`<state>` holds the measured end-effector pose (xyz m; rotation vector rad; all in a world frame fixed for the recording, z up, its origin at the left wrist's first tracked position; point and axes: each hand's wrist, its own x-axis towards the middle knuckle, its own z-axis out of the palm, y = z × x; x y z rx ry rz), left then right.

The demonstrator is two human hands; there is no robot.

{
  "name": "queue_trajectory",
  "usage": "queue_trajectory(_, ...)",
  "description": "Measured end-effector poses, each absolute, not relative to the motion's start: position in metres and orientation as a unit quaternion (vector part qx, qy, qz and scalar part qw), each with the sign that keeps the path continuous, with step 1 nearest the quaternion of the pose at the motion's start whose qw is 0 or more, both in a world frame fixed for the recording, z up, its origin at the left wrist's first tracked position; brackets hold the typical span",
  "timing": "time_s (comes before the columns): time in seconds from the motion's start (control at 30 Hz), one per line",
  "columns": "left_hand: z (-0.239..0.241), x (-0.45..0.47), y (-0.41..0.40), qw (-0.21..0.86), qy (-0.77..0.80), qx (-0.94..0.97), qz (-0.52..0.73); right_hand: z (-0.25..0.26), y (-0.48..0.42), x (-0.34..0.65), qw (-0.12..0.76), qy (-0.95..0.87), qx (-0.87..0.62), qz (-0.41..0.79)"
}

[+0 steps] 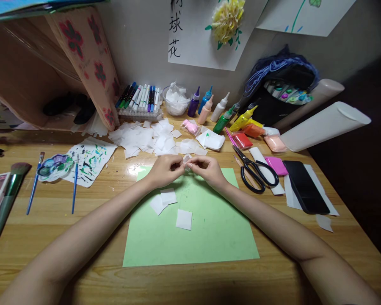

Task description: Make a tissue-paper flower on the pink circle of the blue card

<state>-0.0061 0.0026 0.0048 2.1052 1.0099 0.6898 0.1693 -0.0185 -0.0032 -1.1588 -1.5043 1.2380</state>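
Note:
My left hand and my right hand meet over the far edge of a green sheet of paper. Between them, both hands pinch a small piece of white paper with thumbs and fingertips; most of it is hidden by the fingers. A white paper square lies flat on the green sheet. Left of it, beneath my left wrist, two more white squares overlap. Just beyond my hands spreads a pile of loose white paper pieces.
Behind stand a marker tray, a glass bowl of white scraps and several paint bottles. Scissors and a black phone lie on the right. Paintbrushes and a painted sheet occupy the left.

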Motion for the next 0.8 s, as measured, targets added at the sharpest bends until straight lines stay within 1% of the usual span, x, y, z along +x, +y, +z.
queue_trajectory(0.47, 0.0064, -0.0064, 0.0025, 0.336, 0.384, 0.82, 0.26, -0.0031, -0.0173, 0.1688, 0.428, -0.603, -0.452, 0.5)
queue_trajectory(0.8, 0.0067, -0.006, 0.0021, 0.34, 0.37, 0.826, 0.257, -0.004, -0.0223, 0.1683, 0.441, -0.62, -0.465, 0.452)
